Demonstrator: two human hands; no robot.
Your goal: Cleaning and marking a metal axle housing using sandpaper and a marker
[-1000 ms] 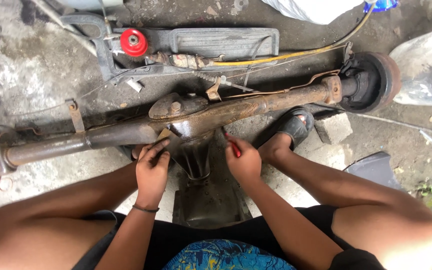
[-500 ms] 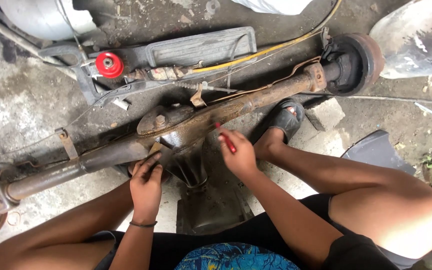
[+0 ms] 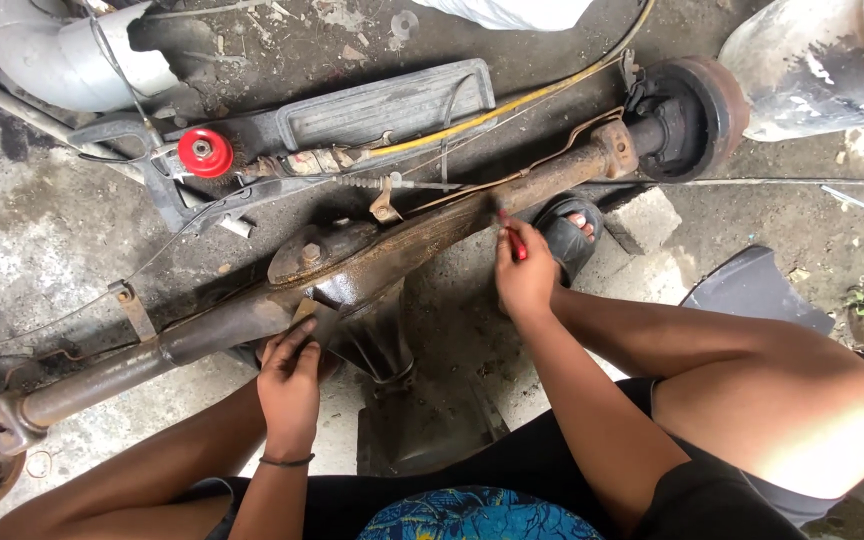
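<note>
Rust-brown and oily, the rear axle housing (image 3: 422,235) lies on the concrete floor (image 3: 42,250) in front of you, running on a slant from the lower left up to the brake drum (image 3: 697,115) at the upper right. Its bulged centre section (image 3: 327,262) sits just above your left hand (image 3: 290,385).

Your left hand rests against the underside of that centre section, fingers (image 3: 297,340) bent and pressed to the metal near a small flat piece; whether they pinch that piece or only touch it, you cannot tell from this view. A thin dark band circles your left wrist.

Your right hand (image 3: 527,275) is up at the axle tube, to the right of the centre. Its fingers are closed around a slim red-handled tool (image 3: 515,240), whose upper end meets the tube's lower edge. Just beyond this hand, a foot in a dark sandal (image 3: 567,235) shows under the tube, beside a grey stone block (image 3: 642,220).

Behind the axle lie a grey plastic tray (image 3: 382,110), a red round cap (image 3: 205,152) and a yellow cable (image 3: 512,100) that runs toward the drum. A thin metal rod (image 3: 752,182) stretches off to the right along the floor.
</note>
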